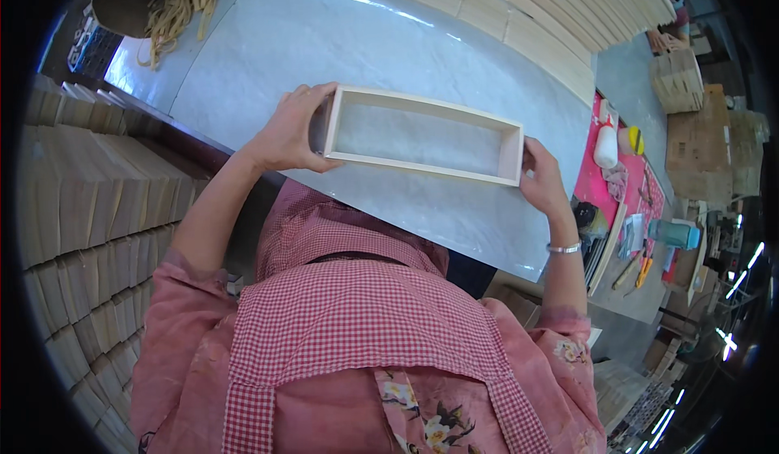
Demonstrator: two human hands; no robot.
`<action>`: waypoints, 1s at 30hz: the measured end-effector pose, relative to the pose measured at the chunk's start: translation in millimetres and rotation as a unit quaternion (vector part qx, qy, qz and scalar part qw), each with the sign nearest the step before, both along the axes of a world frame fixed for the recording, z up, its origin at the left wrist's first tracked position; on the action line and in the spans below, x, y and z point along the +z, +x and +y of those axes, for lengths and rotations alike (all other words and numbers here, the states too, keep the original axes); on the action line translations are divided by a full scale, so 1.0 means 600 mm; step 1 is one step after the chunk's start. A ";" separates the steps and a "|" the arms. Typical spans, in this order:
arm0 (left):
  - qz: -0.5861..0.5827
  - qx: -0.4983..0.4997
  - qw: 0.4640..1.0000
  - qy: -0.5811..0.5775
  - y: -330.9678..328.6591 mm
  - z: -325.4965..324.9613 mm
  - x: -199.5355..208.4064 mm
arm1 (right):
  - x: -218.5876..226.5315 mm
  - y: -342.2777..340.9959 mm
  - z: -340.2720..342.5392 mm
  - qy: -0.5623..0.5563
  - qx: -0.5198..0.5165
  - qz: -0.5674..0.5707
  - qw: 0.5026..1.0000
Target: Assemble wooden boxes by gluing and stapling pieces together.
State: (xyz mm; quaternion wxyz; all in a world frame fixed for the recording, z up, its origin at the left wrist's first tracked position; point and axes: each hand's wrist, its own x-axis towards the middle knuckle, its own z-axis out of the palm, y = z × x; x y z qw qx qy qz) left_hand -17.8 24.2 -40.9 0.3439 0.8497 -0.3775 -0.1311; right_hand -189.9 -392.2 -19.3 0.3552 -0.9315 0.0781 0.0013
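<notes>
Wooden frame (430,109) is pale, plain, long and rectangular.

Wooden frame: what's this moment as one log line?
wooden frame: held at both ends, over pale table | left hand: on left end | right hand: on right end | white bottle: off to the right

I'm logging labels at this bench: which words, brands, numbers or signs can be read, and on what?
None can be read in this view.
Wooden frame: no lettering seen on the faces that show.
White bottle: any print is too small to read.
Teal container: any marking is too small and blurred to read.
</notes>
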 end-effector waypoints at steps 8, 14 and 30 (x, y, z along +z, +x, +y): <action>-0.093 -0.038 0.995 0.015 0.019 -0.004 0.006 | 0.039 0.074 0.200 -0.177 -0.030 -0.251 0.951; -0.369 -0.074 0.922 0.092 0.028 0.038 0.027 | 0.011 0.087 0.241 -0.268 0.032 -0.169 0.948; 0.405 0.223 0.871 -0.168 -0.055 0.005 0.035 | 0.009 0.098 0.394 -0.162 0.058 -0.279 0.945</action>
